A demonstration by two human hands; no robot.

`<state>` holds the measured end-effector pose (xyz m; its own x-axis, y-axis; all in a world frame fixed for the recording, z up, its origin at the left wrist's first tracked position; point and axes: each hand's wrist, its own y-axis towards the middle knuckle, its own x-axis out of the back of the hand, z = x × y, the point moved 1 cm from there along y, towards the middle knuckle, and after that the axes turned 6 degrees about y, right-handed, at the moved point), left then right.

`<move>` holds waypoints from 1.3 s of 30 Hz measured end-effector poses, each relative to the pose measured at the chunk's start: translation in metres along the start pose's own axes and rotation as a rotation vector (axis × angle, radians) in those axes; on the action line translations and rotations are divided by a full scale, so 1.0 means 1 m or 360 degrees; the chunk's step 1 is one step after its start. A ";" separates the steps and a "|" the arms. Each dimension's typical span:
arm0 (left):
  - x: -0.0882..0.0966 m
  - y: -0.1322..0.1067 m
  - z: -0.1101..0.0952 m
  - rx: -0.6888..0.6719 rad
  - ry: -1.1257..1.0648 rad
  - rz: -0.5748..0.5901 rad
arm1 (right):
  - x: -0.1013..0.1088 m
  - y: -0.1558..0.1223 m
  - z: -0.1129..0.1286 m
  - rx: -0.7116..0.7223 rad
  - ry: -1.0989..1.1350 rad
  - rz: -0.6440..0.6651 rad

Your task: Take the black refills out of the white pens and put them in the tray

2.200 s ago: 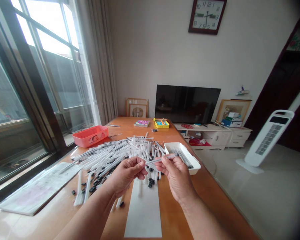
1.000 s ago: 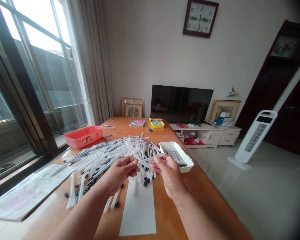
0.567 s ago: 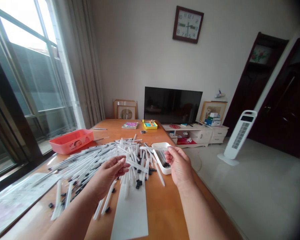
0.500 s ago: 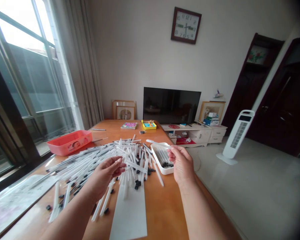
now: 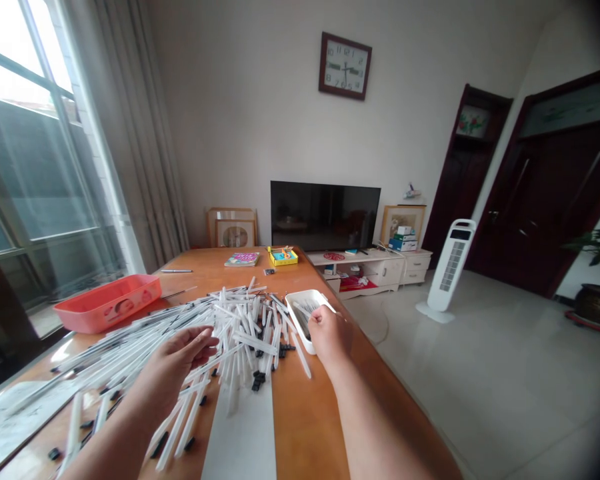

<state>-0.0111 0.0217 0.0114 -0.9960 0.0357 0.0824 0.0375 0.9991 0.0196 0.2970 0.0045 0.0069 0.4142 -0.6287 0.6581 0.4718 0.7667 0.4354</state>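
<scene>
Our left hand (image 5: pixel 176 359) spreads open on pens (image 5: pixel 240 323) left of the white tray (image 5: pixel 310 294); right hand (image 5: pixel 329 333), grip unclear, might tip it.

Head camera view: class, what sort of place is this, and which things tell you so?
Most likely a home living room: a flat-screen television on a low white cabinet, a wall clock above it, and a wooden table heaped with white pen barrels.

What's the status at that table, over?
Left hand open, over pile of white plastic pen tubes. Right hand curled at small white rectangular tray; grip unclear. Loose black caps scattered between.
</scene>
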 end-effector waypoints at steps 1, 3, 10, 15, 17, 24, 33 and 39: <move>0.000 0.000 0.000 -0.0002 0.0007 -0.0006 | -0.001 -0.001 0.001 0.0015 -0.0044 0.0017; 0.001 -0.001 -0.001 -0.0006 0.0016 -0.0016 | -0.004 -0.001 0.001 0.0029 -0.0064 0.0044; 0.004 -0.001 -0.001 0.0008 0.0096 -0.0066 | -0.009 -0.004 0.000 0.0091 -0.0056 0.0139; 0.008 -0.001 -0.001 -0.0022 0.0134 -0.0098 | -0.007 -0.007 0.002 0.0177 0.0032 0.0017; 0.010 -0.001 -0.001 -0.0058 0.0170 -0.0129 | -0.007 -0.007 0.004 0.0250 0.0140 -0.0052; 0.014 0.009 0.014 -0.0319 0.0714 -0.0151 | -0.010 -0.023 0.021 0.0380 0.0668 0.0012; 0.008 0.009 0.027 -0.0526 0.1800 -0.0080 | -0.019 -0.041 0.034 0.0346 0.0993 0.0232; 0.008 0.010 0.029 -0.0553 0.1973 -0.0087 | -0.022 -0.043 0.035 0.0388 0.0968 0.0320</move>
<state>-0.0211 0.0330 -0.0167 -0.2632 -0.2364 0.9353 0.2048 0.9337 0.2937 0.2407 -0.0104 -0.0047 0.8726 -0.3777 0.3099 0.1806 0.8388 0.5136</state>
